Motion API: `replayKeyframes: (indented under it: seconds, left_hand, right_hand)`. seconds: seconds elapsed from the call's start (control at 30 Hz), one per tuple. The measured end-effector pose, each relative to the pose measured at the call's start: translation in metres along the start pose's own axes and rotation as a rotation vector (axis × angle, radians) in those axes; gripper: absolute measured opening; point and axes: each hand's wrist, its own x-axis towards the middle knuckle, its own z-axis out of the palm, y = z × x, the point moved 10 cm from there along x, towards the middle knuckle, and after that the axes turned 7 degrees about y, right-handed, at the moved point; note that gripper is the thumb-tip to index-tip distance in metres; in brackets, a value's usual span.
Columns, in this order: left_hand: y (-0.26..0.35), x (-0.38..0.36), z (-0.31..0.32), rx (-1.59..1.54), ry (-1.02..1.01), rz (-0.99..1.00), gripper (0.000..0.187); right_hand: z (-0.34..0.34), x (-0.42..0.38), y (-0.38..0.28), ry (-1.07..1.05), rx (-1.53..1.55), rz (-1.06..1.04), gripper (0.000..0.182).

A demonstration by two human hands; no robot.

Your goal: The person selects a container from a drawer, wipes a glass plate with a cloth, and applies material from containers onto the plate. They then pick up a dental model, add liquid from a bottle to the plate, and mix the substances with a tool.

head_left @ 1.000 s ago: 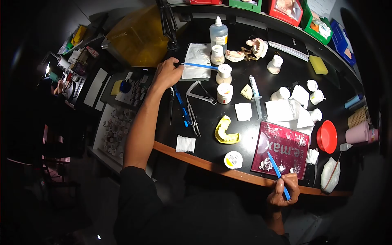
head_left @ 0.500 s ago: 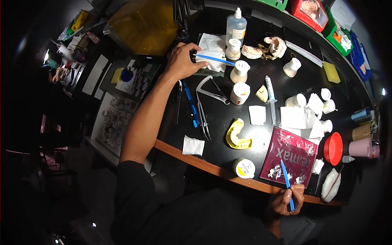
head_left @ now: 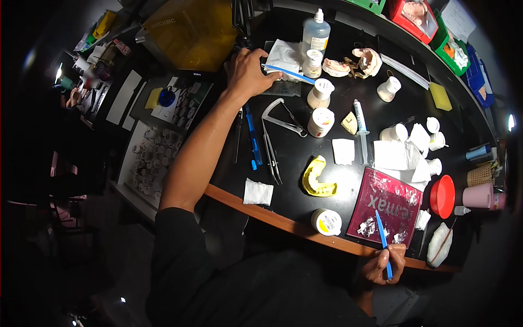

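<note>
The right fingers are pinched closed around a blue spatula (head_left: 381, 229), the right hand (head_left: 384, 265) at the table's front edge and the tool's tip over a maroon pad (head_left: 356, 219) smeared with white paste (head_left: 367, 226). The thumb and index finger of the left hand (head_left: 248, 71) are spread apart beside one end of a blue strip (head_left: 294, 74); whether they touch it, I cannot tell. The strip lies across a white cloth (head_left: 285, 53), its other end near a lidded jar (head_left: 320, 94). Between the hands, on the black table (head_left: 294, 150), are tweezers (head_left: 271, 158), a yellow horseshoe-shaped mould (head_left: 313, 179) and a white jar (head_left: 327, 222). Beyond the pad lies a syringe (head_left: 361, 128); to its right is a red bowl (head_left: 442, 196).
</note>
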Motion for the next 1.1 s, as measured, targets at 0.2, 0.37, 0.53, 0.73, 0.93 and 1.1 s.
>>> replayKeyframes:
  seconds: [0.2, 0.37, 0.53, 0.73, 0.93, 1.1]
  left_hand:
    - [0.007, -0.002, -0.010, -0.062, 0.011, 0.048, 0.068]
    - [0.008, -0.004, -0.021, -0.090, 0.028, 0.081, 0.068]
    - [0.003, -0.009, -0.018, -0.137, -0.050, 0.069, 0.057]
    - [0.011, -0.013, -0.029, -0.169, -0.042, 0.105, 0.039]
    - [0.046, -0.025, -0.061, -0.330, 0.025, 0.220, 0.024]
    - [0.103, -0.058, -0.098, -0.458, -0.163, 0.212, 0.016]
  right_hand:
    - [0.000, -0.001, 0.000, 0.011, -0.018, 0.010, 0.009]
    - [0.001, 0.001, -0.002, -0.008, -0.021, -0.014, 0.009]
    - [-0.001, 0.002, -0.002, 0.005, -0.033, -0.010, 0.013]
    - [0.000, 0.003, -0.003, -0.006, -0.046, -0.015, 0.012]
    - [0.009, 0.012, -0.012, -0.044, -0.050, -0.043, 0.012]
    - [0.014, 0.014, -0.009, -0.110, -0.025, -0.007, 0.016]
